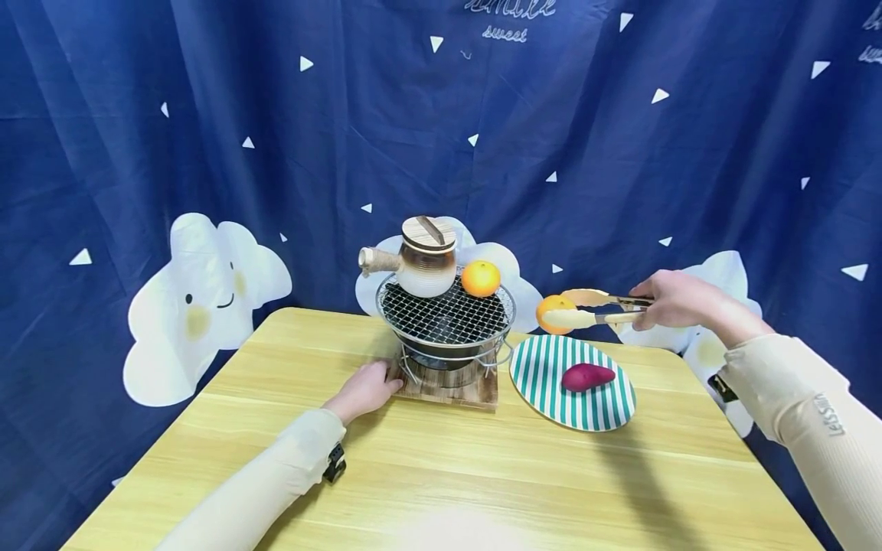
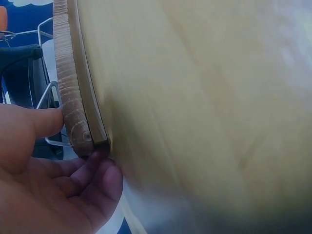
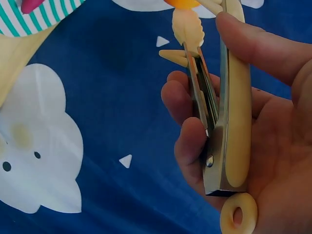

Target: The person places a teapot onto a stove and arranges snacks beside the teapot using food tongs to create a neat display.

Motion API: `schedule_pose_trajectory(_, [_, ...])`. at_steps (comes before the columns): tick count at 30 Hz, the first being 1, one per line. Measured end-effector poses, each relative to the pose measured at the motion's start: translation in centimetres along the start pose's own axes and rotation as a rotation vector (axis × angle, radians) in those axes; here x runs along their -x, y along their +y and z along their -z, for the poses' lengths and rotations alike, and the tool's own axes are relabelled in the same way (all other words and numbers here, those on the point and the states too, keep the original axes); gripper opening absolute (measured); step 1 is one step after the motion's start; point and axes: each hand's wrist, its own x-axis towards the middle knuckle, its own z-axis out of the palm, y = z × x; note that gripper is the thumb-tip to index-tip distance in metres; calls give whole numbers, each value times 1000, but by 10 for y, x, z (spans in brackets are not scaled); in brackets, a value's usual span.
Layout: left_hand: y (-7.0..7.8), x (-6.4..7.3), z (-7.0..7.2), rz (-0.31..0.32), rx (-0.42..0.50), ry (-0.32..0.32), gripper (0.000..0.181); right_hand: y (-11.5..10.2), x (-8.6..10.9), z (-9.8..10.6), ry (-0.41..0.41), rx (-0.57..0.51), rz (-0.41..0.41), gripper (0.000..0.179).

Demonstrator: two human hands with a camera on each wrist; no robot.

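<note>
My left hand (image 1: pixel 364 392) pinches the front left corner of the wooden base (image 2: pixel 69 83) under a small round grill, thumb on top and fingers curled beneath. In my right hand (image 1: pixel 678 298) I grip a pair of tongs (image 3: pixel 238 117) with cream handles. An orange (image 1: pixel 547 317) is held between their tips, above the far edge of a green-and-white striped oval plate (image 1: pixel 540 383). A dark red sweet-potato-shaped item (image 1: pixel 586 377) lies on that plate. Another orange (image 1: pixel 481 278) sits on the right of the wire mesh (image 1: pixel 441 325), beside a lidded pot (image 1: pixel 427 277).
The wooden table (image 1: pixel 441 467) carries the grill and plate near its far edge. The pot's rope-wrapped handle (image 1: pixel 377 261) sticks out leftward past the mesh. A blue curtain (image 1: pixel 331 138) with white clouds hangs behind the table.
</note>
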Motion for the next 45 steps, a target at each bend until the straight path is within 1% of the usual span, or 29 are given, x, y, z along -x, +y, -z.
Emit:
schedule_pose_trajectory(5, [0,-1,1,0,3,5,16,-10,1,15,13,19,-8,61])
schedule_pose_trajectory(13, [-1,-2,4,6,4,10,16,-28,2,35,14,44,16,61])
schedule_pose_trajectory(20, [-1,-3,4,0,4,12,16,-50,0,45,18,49,53,58])
schedule_pose_trajectory(22, [0,-3,5,-2,6,11,16,-56,-2,47,19,50,53,58])
schedule_pose_trajectory(27, [0,-3,5,1,8,15,19,-72,-7,49,24,24,59,56])
schedule_pose_trajectory(34, [0,0,2,4,8,16,27,-94,-19,44,10,7,111,52])
schedule_pose_trajectory(37, [-2,2,-1,5,1,18,22,-103,-25,39,-3,7,119,50])
schedule_pose_trajectory(41, [-2,1,-3,-3,-10,24,16,-113,-29,38,-10,12,125,53])
schedule_pose_trajectory(45, [-1,1,-3,-3,-20,28,15,-120,-32,38,-12,22,134,54])
